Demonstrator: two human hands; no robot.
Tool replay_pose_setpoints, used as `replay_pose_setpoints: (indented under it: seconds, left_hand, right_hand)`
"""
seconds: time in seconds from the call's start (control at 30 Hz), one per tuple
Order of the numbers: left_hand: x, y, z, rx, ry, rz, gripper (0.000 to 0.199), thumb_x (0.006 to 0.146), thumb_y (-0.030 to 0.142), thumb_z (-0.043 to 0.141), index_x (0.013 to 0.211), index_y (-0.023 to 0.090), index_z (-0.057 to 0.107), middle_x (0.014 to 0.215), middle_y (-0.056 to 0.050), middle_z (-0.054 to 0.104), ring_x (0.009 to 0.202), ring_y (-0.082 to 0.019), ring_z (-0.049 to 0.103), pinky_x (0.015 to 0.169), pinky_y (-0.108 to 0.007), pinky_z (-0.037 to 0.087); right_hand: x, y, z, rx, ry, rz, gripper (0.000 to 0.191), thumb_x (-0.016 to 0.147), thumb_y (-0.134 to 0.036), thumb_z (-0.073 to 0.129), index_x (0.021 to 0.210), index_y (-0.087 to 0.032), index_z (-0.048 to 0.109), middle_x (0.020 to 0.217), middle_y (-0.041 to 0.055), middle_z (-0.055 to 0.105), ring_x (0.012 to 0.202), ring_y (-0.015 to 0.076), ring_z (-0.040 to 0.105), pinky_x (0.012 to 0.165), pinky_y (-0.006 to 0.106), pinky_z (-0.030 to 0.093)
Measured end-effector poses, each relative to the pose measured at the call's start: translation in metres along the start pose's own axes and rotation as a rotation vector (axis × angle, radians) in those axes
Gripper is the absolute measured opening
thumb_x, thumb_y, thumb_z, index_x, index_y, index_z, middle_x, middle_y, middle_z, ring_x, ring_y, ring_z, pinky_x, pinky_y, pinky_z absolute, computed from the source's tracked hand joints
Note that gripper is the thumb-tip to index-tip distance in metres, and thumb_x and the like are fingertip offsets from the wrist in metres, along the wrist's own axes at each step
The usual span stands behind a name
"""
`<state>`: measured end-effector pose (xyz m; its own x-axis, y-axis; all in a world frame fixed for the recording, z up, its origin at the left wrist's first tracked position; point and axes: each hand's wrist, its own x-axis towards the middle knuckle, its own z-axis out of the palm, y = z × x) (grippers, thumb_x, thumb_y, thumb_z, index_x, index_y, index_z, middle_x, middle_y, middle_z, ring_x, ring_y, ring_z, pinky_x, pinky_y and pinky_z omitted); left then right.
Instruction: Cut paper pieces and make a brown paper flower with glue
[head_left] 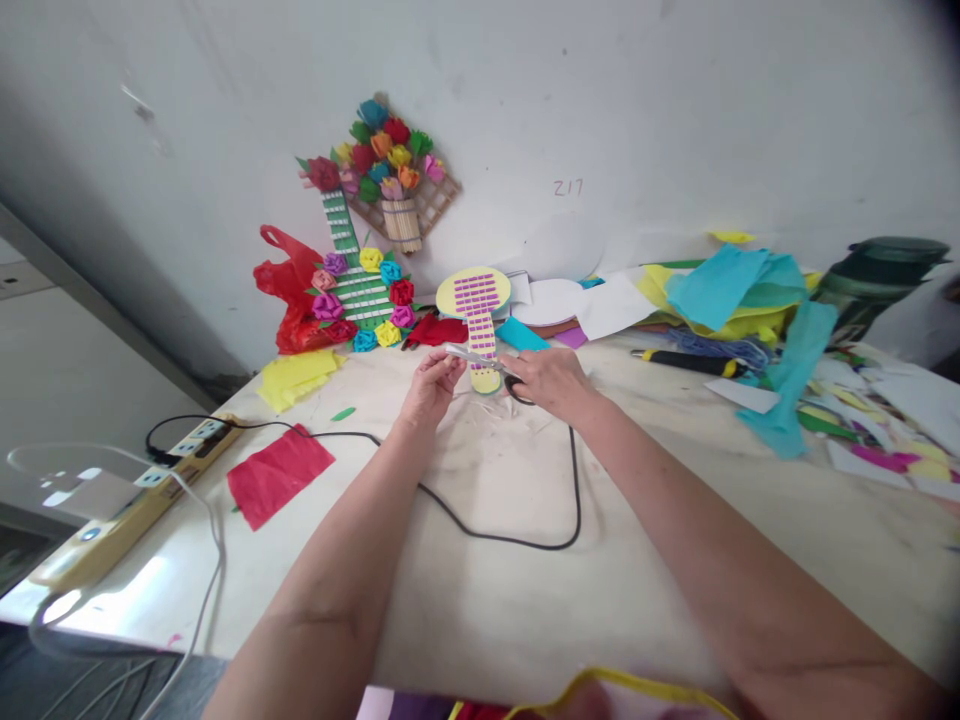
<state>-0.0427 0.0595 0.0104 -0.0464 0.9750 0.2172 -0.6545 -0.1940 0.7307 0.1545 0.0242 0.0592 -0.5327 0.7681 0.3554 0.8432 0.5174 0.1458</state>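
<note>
Black-handled scissors [517, 389] are gripped in my right hand [551, 380], their metal blades pointing left toward my other hand. The fingertips of my left hand [433, 388] are pinched together close to the blade tips; what they hold is too small to make out, perhaps something thin and whitish. Just behind both hands lies a yellow paper guitar shape [474, 292] with rows of purple strips. Thin pale scraps [499, 408] are scattered on the table below the scissors.
A green guitar craft with paper flowers [367, 300] leans on the wall, near a red plastic bag [289, 290]. A black cord [517, 543] loops across the table from a power strip [142, 500]. Rightward are a yellow-black tool [690, 362], blue crepe paper [787, 370] and a dark bottle [874, 285].
</note>
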Motion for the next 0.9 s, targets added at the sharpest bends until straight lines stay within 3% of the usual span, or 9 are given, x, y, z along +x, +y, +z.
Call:
replay_pose_setpoints:
  seconds: [0.17, 0.43, 0.67, 0.9]
  left_hand:
    - [0.000, 0.003, -0.001, 0.028, -0.037, 0.008, 0.016, 0.060, 0.009, 0.069, 0.072, 0.016, 0.061, 0.064, 0.003, 0.063, 0.066, -0.008, 0.062, 0.076, -0.022, 0.050]
    - [-0.002, 0.008, -0.004, 0.059, -0.099, -0.012, 0.019, 0.060, 0.012, 0.070, 0.075, 0.017, 0.060, 0.072, 0.001, 0.065, 0.068, -0.008, 0.062, 0.074, -0.021, 0.050]
    - [-0.002, 0.007, -0.004, 0.069, -0.114, -0.011, 0.020, 0.061, 0.013, 0.070, 0.076, 0.017, 0.059, 0.069, 0.002, 0.064, 0.069, -0.008, 0.062, 0.076, -0.021, 0.050]
    - [-0.004, 0.007, -0.002, 0.066, -0.099, -0.027, 0.018, 0.060, 0.011, 0.070, 0.074, 0.017, 0.061, 0.068, 0.001, 0.064, 0.066, -0.008, 0.062, 0.073, -0.020, 0.051]
  right_hand:
    - [0.000, 0.002, -0.001, 0.086, 0.014, 0.050, 0.046, 0.079, -0.042, 0.045, 0.122, -0.025, 0.052, 0.099, 0.0068, 0.064, 0.082, 0.0205, 0.055, 0.062, 0.029, 0.033]
    - [0.002, 0.008, 0.000, 0.451, -0.001, 0.176, 0.039, 0.069, -0.055, 0.054, 0.092, -0.027, 0.067, 0.071, -0.0007, 0.065, 0.066, 0.0142, 0.055, 0.055, 0.024, 0.032]
    - [0.004, 0.010, 0.007, 0.699, -0.030, 0.078, 0.037, 0.066, -0.050, 0.060, 0.088, -0.022, 0.068, 0.070, -0.0008, 0.063, 0.064, 0.0122, 0.052, 0.054, 0.022, 0.031]
    - [0.002, 0.012, 0.003, 0.624, -0.066, 0.082, 0.037, 0.063, -0.053, 0.061, 0.085, -0.024, 0.068, 0.061, -0.0035, 0.060, 0.060, 0.0110, 0.049, 0.055, 0.022, 0.030]
